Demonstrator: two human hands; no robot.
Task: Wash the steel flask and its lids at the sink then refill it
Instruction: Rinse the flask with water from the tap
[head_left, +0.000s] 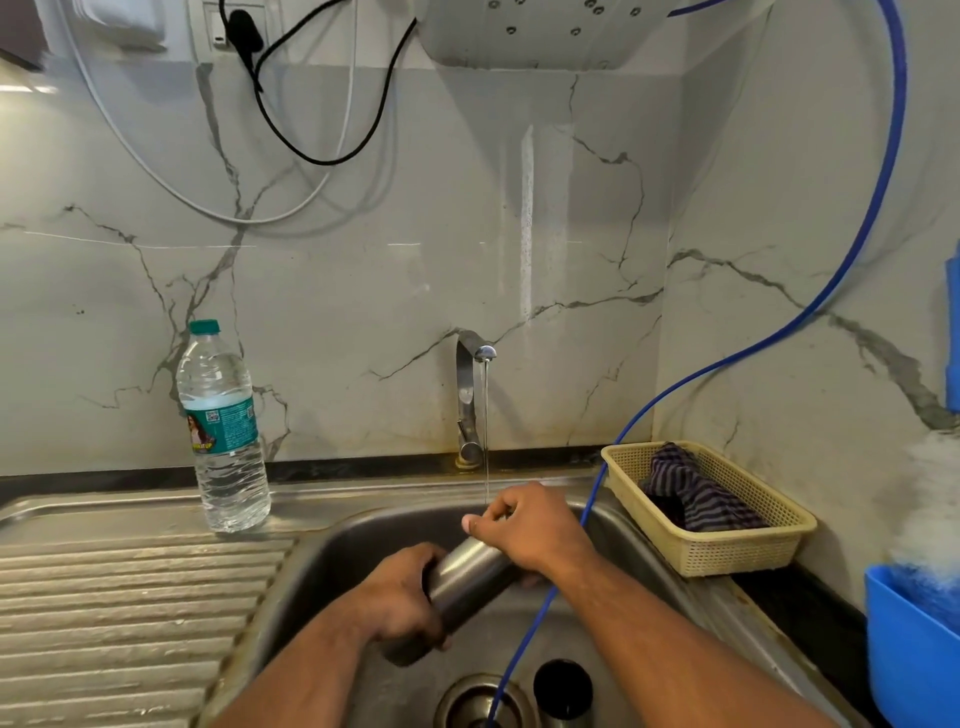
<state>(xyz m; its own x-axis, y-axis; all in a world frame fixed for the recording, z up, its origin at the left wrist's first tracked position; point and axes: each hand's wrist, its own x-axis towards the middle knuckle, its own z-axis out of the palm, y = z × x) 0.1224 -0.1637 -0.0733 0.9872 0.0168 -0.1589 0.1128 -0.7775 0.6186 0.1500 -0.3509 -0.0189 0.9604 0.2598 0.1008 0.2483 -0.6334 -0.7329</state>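
The steel sink (332, 561) fills the lower middle of the view, with its ribbed draining board stretching off to its left. Over the sink bowl the person holds the steel flask (467, 571), a plain brushed-metal cylinder with a dull grey sheen and no markings showing. It lies tilted, its lower end toward the front left of the sink and its upper end toward the back right.

Both hands are clamped on the flask, one at each end. The left hand (400, 597) wraps the lower half, fingers curled round the body from the left and the forearm coming up from the front edge of the sink. The right hand (524, 525) grips the upper end from above, knuckles up and thumb pointing left. It hides the flask's mouth, so I cannot tell whether a lid is on.

At the back rim of the sink the tap (470, 395) runs a thin stream of water (486, 431) that falls just behind the right hand. A dark round piece (562, 683) sits on the sink floor beside the drain (480, 701).
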